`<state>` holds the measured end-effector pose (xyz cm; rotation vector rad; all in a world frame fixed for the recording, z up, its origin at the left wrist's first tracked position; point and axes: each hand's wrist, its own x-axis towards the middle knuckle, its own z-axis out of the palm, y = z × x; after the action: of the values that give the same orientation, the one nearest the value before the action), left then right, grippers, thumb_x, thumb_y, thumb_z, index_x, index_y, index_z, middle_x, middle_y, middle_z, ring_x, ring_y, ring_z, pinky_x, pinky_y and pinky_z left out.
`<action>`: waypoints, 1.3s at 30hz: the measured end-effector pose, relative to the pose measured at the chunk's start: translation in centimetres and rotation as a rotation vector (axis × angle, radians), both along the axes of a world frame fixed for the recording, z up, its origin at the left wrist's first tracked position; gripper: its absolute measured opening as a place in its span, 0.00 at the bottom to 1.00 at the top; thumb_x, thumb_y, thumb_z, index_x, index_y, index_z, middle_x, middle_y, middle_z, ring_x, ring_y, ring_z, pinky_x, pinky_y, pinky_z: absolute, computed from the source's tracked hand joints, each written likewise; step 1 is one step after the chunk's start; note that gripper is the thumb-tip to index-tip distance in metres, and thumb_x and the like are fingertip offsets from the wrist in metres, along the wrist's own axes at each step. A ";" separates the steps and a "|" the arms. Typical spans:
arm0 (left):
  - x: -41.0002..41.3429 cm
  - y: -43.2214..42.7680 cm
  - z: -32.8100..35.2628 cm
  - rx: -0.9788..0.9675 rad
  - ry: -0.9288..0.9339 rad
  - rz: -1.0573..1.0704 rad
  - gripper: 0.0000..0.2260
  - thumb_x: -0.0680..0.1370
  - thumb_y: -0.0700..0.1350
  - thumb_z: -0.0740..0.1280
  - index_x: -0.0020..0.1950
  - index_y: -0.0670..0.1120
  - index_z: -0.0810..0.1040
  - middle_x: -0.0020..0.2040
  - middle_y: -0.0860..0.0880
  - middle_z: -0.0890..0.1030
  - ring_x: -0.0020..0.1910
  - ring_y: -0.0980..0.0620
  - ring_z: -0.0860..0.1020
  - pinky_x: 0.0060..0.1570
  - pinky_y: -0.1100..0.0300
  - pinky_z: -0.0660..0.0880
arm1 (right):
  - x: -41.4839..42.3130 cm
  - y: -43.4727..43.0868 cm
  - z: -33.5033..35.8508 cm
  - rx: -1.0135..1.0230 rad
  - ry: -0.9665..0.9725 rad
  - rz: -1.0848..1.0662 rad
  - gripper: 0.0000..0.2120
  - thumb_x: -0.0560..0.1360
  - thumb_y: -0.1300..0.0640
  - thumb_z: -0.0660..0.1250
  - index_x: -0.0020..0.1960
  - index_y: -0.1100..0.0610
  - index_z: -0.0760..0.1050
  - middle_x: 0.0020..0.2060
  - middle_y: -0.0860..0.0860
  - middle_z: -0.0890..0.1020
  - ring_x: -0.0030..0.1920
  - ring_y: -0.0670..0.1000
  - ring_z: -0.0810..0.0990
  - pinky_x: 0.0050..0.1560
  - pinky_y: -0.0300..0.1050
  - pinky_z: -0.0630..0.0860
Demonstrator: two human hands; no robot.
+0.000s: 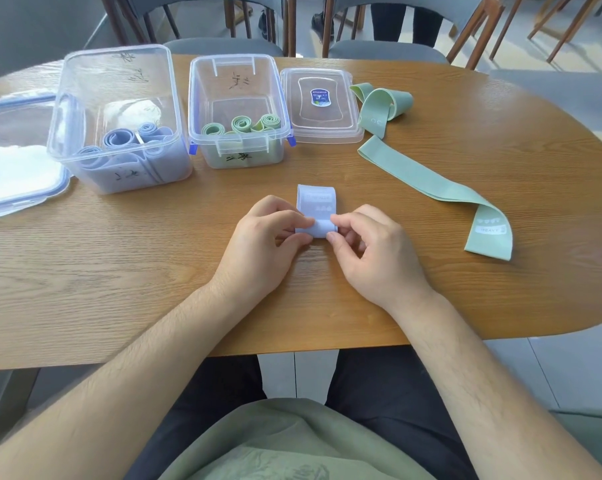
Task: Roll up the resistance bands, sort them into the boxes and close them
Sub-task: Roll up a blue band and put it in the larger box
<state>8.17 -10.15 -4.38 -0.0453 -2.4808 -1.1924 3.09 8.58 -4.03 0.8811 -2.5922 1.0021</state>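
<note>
Green shirt (275, 434) and both my forearms fill the foreground. On the tabletop (154, 271), my left grip (268, 233) and right grip (365, 237) each pinch the rolled near end of a pale blue band (316, 202) between thumb and fingertips. Its unrolled tail lies flat just beyond both. Farther beyond and to the left stand two open clear boxes: the large box (126, 178) holds blue rolls, the small box (244, 157) green rolls. The large lid (12, 161) and small lid (322, 102) lie beside them. Right of my grips, well apart, lies a long green band (431, 185); a crumpled green band (382, 105) lies farther off.
</note>
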 end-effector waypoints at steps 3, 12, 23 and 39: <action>-0.3 -0.1 -0.1 -0.044 0.020 -0.007 0.08 0.76 0.38 0.74 0.55 0.44 0.86 0.52 0.48 0.79 0.46 0.57 0.78 0.50 0.70 0.76 | 0.1 -0.2 0.3 -0.042 -0.051 -0.024 0.10 0.78 0.58 0.71 0.59 0.56 0.80 0.44 0.46 0.79 0.41 0.45 0.77 0.42 0.30 0.72; -0.9 -0.2 0.1 -0.195 -0.006 -0.033 0.15 0.76 0.41 0.74 0.62 0.45 0.79 0.55 0.54 0.72 0.42 0.58 0.75 0.48 0.75 0.71 | -1.4 -0.7 0.5 -0.014 -0.106 -0.037 0.06 0.81 0.55 0.66 0.53 0.54 0.81 0.43 0.46 0.79 0.41 0.45 0.75 0.44 0.39 0.73; -2.9 -0.9 -0.6 -0.318 0.126 0.002 0.12 0.81 0.47 0.66 0.58 0.42 0.83 0.52 0.44 0.76 0.48 0.46 0.77 0.53 0.59 0.73 | -1.7 -1.3 0.2 -0.014 -0.084 -0.063 0.07 0.79 0.53 0.68 0.57 0.52 0.77 0.41 0.44 0.75 0.38 0.45 0.74 0.40 0.42 0.75; -4.9 -1.4 -0.3 -0.419 0.164 0.000 0.11 0.82 0.45 0.65 0.60 0.42 0.83 0.50 0.44 0.78 0.47 0.41 0.76 0.53 0.50 0.75 | -3.3 -2.4 0.1 0.132 -0.010 -0.138 0.11 0.83 0.47 0.60 0.62 0.49 0.74 0.47 0.47 0.77 0.43 0.52 0.78 0.38 0.48 0.73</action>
<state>3.26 -11.53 -4.66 -0.2457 -2.5354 -0.6216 -0.20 6.16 -3.95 0.7161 -2.7101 0.8095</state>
